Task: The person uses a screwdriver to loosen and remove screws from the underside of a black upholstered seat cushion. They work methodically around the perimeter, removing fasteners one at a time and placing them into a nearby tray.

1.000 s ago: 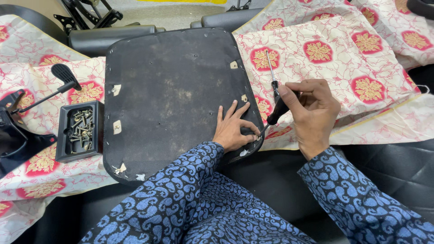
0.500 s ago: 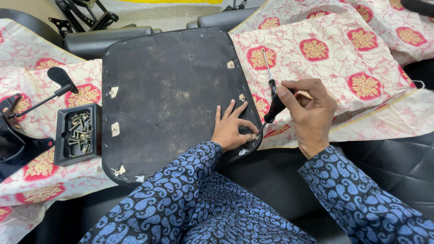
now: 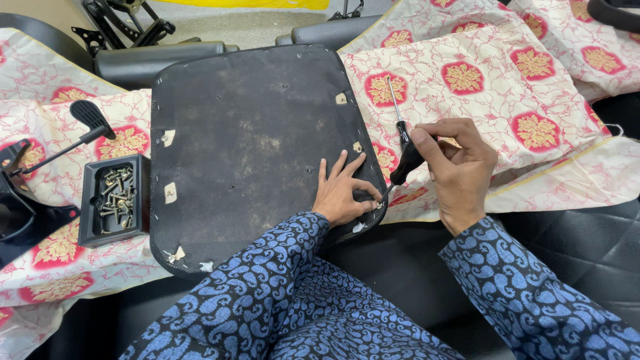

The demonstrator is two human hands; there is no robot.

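Black board [image 3: 253, 147] lies flat on the flowery cloth [image 3: 480, 73] | left hand [image 3: 343, 193] spread open, pressing the board's right edge near its lower corner | right hand [image 3: 457, 170] closed around a screwdriver [image 3: 402, 150], tip down at that edge by the left fingers | box [image 3: 113, 200] of screws just left of the board | open cloth to the right.

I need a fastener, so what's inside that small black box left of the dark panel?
The black box holds a loose heap of metal screws. Its bottom is covered by them, so anything underneath is hidden.
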